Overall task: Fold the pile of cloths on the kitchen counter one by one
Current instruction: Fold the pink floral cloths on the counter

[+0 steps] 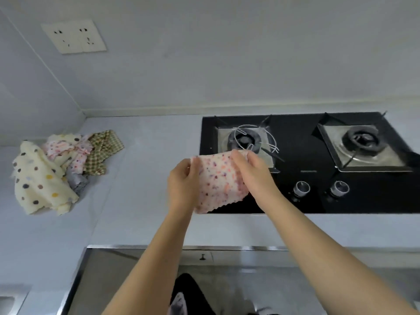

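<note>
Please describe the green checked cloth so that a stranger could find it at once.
Left of the black hob, a pile of cloths lies on the counter. The green checked cloth forms its right edge; its neighbours carry dots or speckles, not checks.

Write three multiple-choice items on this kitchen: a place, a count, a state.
1. Where is the pile of cloths? A left of the stove; B on the stove; C in a drawer.
2. How many knobs has the stove? A one; B two; C four.
3. The speckled cloth is: A in the pile; B held by both hands; C hung on the wall.
Key: 1 A, it lies on the counter, apart from the stove; 2 B, two show in front; 3 B, left hand and right hand pinch it.
</note>
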A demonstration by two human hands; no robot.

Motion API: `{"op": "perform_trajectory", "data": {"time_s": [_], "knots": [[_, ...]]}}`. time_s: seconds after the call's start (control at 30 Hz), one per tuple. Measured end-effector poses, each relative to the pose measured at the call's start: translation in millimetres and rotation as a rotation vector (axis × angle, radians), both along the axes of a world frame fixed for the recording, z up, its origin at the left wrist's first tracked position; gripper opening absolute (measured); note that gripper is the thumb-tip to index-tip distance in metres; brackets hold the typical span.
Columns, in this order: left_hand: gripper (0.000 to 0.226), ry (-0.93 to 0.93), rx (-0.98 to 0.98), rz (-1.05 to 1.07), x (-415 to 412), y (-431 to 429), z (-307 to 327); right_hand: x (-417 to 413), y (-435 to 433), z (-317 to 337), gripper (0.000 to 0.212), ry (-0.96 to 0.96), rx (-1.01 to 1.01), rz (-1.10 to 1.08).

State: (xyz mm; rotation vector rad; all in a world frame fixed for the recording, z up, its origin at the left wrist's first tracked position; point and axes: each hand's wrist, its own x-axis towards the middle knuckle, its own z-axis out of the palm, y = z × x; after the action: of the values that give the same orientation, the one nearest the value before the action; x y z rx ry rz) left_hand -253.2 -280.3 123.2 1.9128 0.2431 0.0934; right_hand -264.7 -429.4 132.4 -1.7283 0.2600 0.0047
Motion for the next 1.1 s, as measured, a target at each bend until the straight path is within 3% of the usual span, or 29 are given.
{"op": "perform_trajectory", "data": {"time_s": [0.07,0.2,0.33,0.43,0.5,0.57,0.63,0.67,0.77,0.93,1.03,1.1], "knots": [[0.042,-0.036,0.009,0.028,-8,-38,6,-12,-26,1,0.03,0.004,-0.128,-0.054],[0.041,0.099,-0.112,-0.228,-20,-126,15,-37,-109,13,0.033,-0.048,-0.203,-0.348],[0.036,0.048,0.069,-0.339,-22,-200,16,-56,-177,18,0.039,-0.071,-0.281,-0.489],[0.039,-0.002,0.164,-0.374,-25,-258,9,-66,-230,12,0.031,0.007,-0.281,-0.55],[0.039,0.008,0.157,-0.396,-23,-293,4,-69,-271,10,0.028,0.188,-0.059,-0.555],[0.038,0.025,0.093,-0.409,-20,-319,2,-76,-306,14,0.031,0.405,0.375,-0.453],[0.035,0.065,-0.03,-0.46,-16,-365,-4,-83,-354,10,0.034,0.419,0.582,-0.4],[0.032,0.101,-0.079,-0.494,-15,-389,-6,-85,-376,6,0.032,0.397,0.554,-0.41],[0.03,0.117,-0.087,-0.574,-18,-459,-14,-91,-430,-1,0.021,0.356,0.21,-0.608],[0.043,0.051,0.0,-0.651,-33,-574,-10,-109,-523,-4,0.039,0.172,-0.255,-0.826],[0.046,0.095,-0.04,-0.688,-43,-630,-9,-128,-579,-6,0.037,0.15,-0.185,-0.854],[0.029,0.137,-0.052,-0.722,-49,-661,-10,-139,-616,-6,0.032,0.15,-0.043,-0.819]]}}
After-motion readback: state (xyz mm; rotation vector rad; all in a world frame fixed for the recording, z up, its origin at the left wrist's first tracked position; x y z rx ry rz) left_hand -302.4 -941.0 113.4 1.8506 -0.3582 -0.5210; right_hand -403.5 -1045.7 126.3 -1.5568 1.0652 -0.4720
